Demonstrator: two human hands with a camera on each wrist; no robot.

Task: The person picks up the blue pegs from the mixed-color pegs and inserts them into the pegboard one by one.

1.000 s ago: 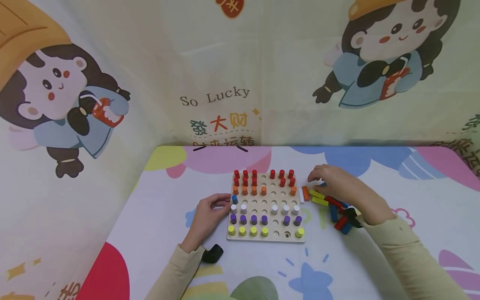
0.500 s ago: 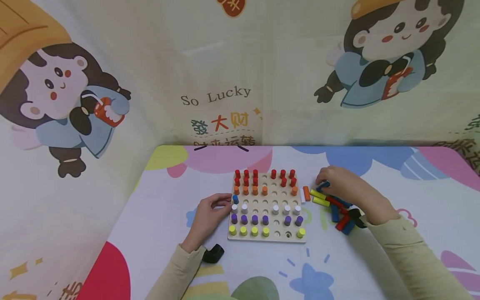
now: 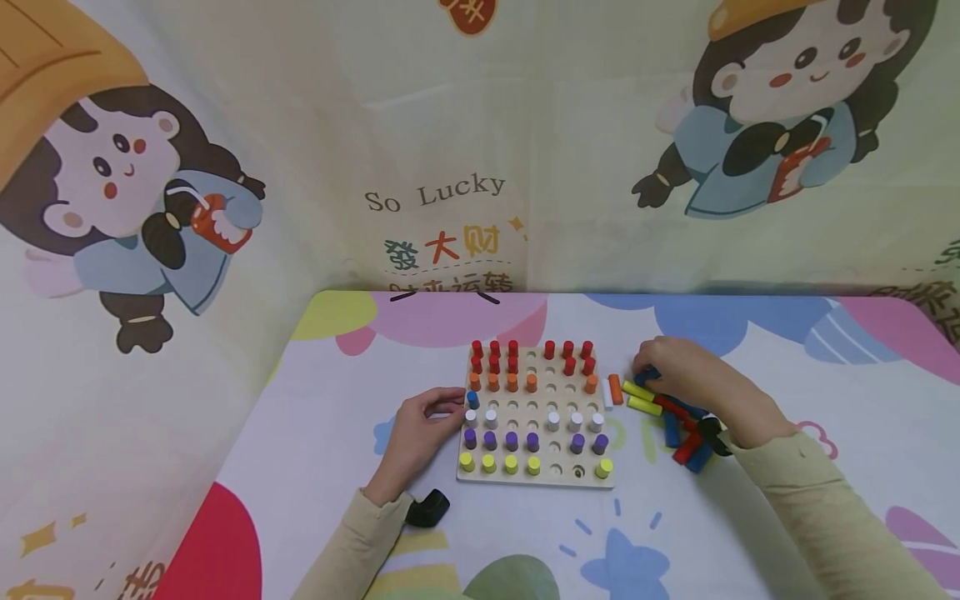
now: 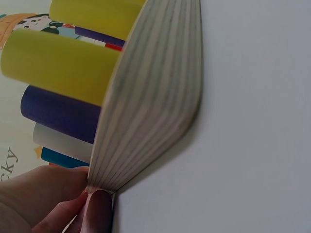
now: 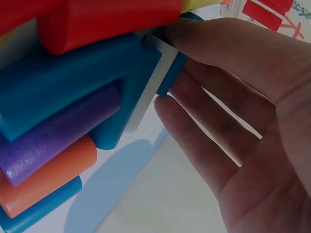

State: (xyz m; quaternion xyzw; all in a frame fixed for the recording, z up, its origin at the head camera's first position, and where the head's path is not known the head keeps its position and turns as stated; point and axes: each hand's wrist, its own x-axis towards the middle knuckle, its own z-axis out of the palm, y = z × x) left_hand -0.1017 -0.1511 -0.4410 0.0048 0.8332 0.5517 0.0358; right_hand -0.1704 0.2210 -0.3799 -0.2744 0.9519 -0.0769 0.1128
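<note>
A wooden pegboard [image 3: 542,478] lies on the table with rows of red, orange, white, purple and yellow pegs upright in it. One blue peg [image 3: 472,400] stands at the left of a row of bare holes. At the board's left edge, my left hand [image 3: 420,433] pinches the rim between thumb and fingers; the left wrist view shows its fingertips [image 4: 99,208] against the layered side. My right hand [image 3: 686,375] is over the loose pegs to the right, holding a blue peg [image 5: 172,73] between thumb and fingers. Part of that peg is hidden by the hand.
Loose pegs lie in a heap right of the board, among them yellow [image 3: 643,406], red [image 3: 684,447] and blue [image 3: 700,458] ones. A white peg [image 3: 607,393] and an orange peg [image 3: 615,389] lie close to the board's right edge. A patterned cloth hangs behind the table.
My right hand has moved slightly right and down onto the heap, and its fingers have closed round a blue peg. The left hand stays at the board's edge.
</note>
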